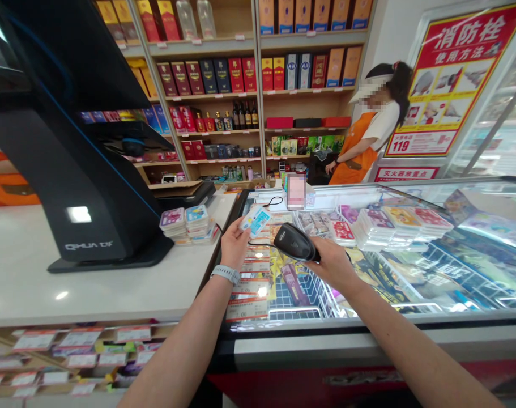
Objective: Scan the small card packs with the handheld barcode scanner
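Observation:
My left hand (234,245) is closed on a small flat blue-and-white pack (256,220), its printed face turned up, above the left edge of the freezer's glass top. In my right hand (332,263) is a black barcode scanner (295,242), its head pointing left toward the pack, the two apart. A dark cable runs left from near the scanner. Similar flat packs stand in stacks (396,229) on the glass to the right, with a single red-and-white pack (341,231) beside them. More small packs (185,222) are piled on the white counter at left.
A black cash-register terminal (100,187) stands on the white counter (92,289). Under the freezer glass (389,306) are wire baskets with wrapped goods. An open printed carton (487,221) lies at right. Behind the freezer stands a person in an orange apron (355,147), before shelves of boxes and bottles.

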`<state>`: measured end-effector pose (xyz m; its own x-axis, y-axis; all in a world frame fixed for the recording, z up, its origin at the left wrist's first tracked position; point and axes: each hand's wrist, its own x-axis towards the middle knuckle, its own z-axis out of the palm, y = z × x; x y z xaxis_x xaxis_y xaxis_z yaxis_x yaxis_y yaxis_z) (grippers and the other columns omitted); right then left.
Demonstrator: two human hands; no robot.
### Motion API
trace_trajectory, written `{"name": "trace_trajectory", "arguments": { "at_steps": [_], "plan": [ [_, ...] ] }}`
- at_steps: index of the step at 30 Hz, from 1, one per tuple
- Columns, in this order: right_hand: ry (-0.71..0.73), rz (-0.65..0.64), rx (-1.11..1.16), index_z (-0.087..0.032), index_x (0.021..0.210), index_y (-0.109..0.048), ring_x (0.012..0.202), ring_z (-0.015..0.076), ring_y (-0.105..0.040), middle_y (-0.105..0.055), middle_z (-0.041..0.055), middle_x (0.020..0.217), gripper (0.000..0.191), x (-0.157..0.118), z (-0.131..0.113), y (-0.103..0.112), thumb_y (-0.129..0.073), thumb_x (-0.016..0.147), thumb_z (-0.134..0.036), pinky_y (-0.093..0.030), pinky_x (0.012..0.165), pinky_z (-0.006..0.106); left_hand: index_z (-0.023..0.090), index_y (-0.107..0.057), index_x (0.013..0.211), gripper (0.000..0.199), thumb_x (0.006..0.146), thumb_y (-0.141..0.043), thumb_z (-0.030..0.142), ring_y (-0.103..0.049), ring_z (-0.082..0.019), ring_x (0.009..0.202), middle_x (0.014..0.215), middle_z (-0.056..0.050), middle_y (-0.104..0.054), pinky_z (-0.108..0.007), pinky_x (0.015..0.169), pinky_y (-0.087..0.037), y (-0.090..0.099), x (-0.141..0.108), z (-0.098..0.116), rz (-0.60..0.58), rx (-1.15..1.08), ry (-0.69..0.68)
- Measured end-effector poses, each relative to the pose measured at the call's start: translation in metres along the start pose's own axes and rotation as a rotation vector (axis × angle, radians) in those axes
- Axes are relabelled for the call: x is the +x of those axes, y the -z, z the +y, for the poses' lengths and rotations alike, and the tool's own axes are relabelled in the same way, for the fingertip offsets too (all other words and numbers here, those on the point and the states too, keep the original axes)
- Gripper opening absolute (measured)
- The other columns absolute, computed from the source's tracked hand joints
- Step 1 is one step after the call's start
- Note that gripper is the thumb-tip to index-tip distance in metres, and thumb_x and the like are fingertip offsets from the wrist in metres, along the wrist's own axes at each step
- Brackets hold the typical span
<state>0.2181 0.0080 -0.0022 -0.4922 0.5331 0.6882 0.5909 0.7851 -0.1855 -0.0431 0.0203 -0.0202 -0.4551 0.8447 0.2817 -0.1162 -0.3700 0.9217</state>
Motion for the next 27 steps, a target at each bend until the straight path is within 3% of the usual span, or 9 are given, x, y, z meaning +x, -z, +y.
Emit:
{"name": "trace_trajectory", "arguments": {
  "at_steps": [27],
  "plan": [
    [-0.015, 0.019, 0.008, -0.018, 0.107, -0.056, 0.083, 0.0240, -0.064, -0.068, 0.0089, 0.093, 0.028, 0.0003, 0.0011, 0.0010, -0.059, 0.082, -0.030, -0.048, 0.074, 0.034, 0.014, -0.056, 0.121, 0.052, 0.071, -0.069, 0.022, -0.068, -0.018, 0.088, 0.108, -0.012, -0.070, -0.029, 0.076, -0.054, -0.0012, -0.0025, 0.0046, 0.014, -0.017, 0.022]
  ]
}}
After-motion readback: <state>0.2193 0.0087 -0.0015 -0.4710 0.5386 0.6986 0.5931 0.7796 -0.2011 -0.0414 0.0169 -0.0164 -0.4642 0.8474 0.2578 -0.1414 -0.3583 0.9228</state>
